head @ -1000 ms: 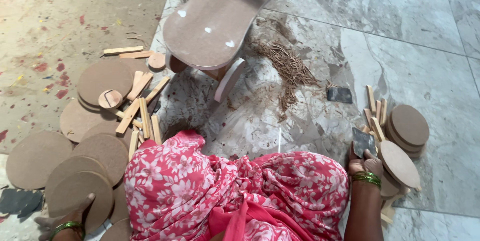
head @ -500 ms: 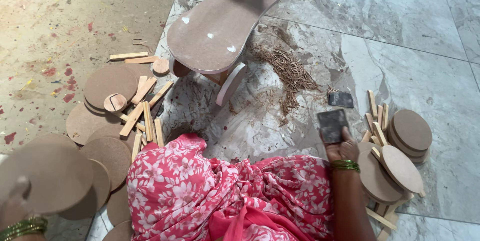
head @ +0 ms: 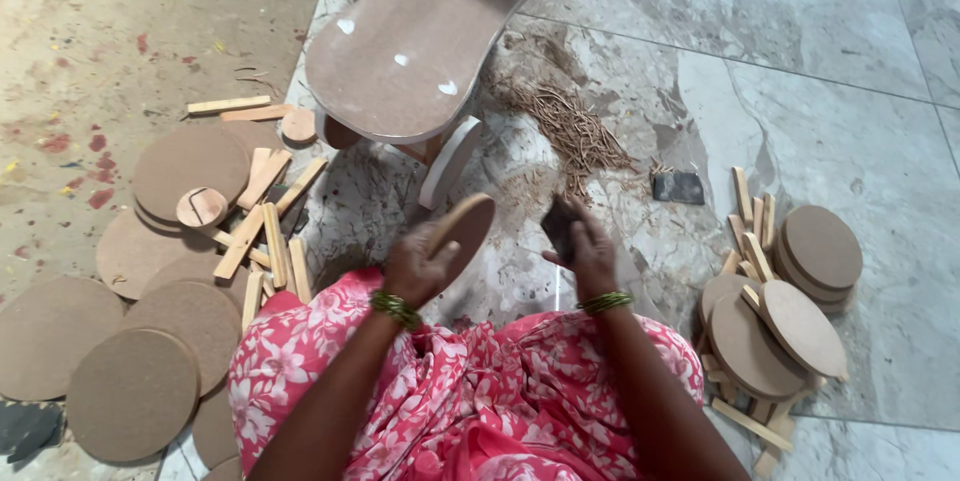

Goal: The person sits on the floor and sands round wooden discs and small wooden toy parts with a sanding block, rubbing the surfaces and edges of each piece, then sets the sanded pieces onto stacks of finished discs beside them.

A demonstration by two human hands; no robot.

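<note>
over the lap, above the pink flowered cloth [head: 450,391], the left hand [head: 418,266] grips a round brown disc [head: 462,231] by its lower edge and holds it tilted up on its rim, face turned toward the right. the right hand [head: 585,246] is closed around a small dark block [head: 558,226], which sits just beside the disc's edge; whether the two are touching cannot be told. both wrists wear green bangles.

just ahead of the hands stands a low brown stool [head: 420,41] with a long rounded top, and to its right a heap of brown shavings [head: 570,126] lies on the marble floor [head: 800,61]. a second dark block [head: 678,187] lies on the floor beyond the shavings, well apart from the right hand.

on the left, many larger brown discs [head: 130,391] lie flat and overlapping on the floor, with short pale wooden sticks [head: 270,241] scattered across and between them, and one small disc [head: 202,207] resting on top of a bigger one. on the right, another stack of discs [head: 820,251] lies near the knee, with more sticks [head: 752,231] beside and under them, and one disc [head: 805,326] leans across the pile.
</note>
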